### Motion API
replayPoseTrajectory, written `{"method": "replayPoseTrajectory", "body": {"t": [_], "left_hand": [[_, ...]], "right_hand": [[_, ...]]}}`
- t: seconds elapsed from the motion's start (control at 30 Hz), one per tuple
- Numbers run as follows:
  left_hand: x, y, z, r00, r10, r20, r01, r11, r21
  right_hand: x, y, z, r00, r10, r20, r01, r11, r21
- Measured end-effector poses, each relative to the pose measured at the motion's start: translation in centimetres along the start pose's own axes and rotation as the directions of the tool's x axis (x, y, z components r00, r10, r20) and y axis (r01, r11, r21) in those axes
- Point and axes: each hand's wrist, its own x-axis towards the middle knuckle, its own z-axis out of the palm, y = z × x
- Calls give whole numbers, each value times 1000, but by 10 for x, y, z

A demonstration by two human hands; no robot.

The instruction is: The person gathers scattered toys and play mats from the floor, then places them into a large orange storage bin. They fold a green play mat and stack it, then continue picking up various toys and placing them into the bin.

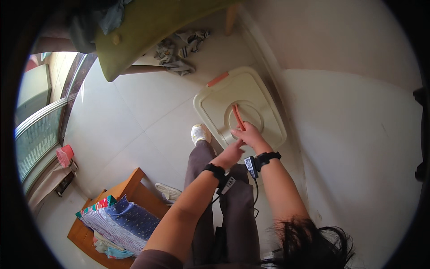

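A cream plastic storage box with its lid (215, 109) on stands on the floor by the wall. Above its round lid recess, my right hand (250, 135) grips one end of an orange-pink curved strip (238, 117), which looks like a handle. My left hand (231, 154) is close beside the right one, nearer to my body, with its fingertips near the right hand's fingers; whether it touches anything is hard to tell. An orange-pink latch (218, 79) sits on the lid's far edge. Both wrists wear black straps with small tagged devices.
Crumpled clothes (173, 55) lie on the floor beyond the box, beside furniture under a green cloth (144, 30). A wooden piece of furniture (134, 183) with folded fabric (131, 215) is at lower left, a pale shoe (168, 192) beside it. The wall (352, 134) runs along the right.
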Motion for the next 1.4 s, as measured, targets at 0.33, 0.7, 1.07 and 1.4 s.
{"method": "replayPoseTrajectory", "body": {"t": [0.33,0.7,1.07,1.4], "left_hand": [[-210,-18,-178,864,-208,-459,442,750,492],[-262,67,-223,987,142,-81,5,466,885],[-200,139,-66,898,-67,436,-432,-331,839],[-205,184,287,773,-206,600,-571,188,799]], "right_hand": [[-112,78,-18,964,-85,-252,0,948,-320],[-443,228,60,771,130,-624,-248,963,-105],[-631,451,235,517,689,-509,-112,643,757],[-687,630,344,382,917,-112,309,-13,951]]}}
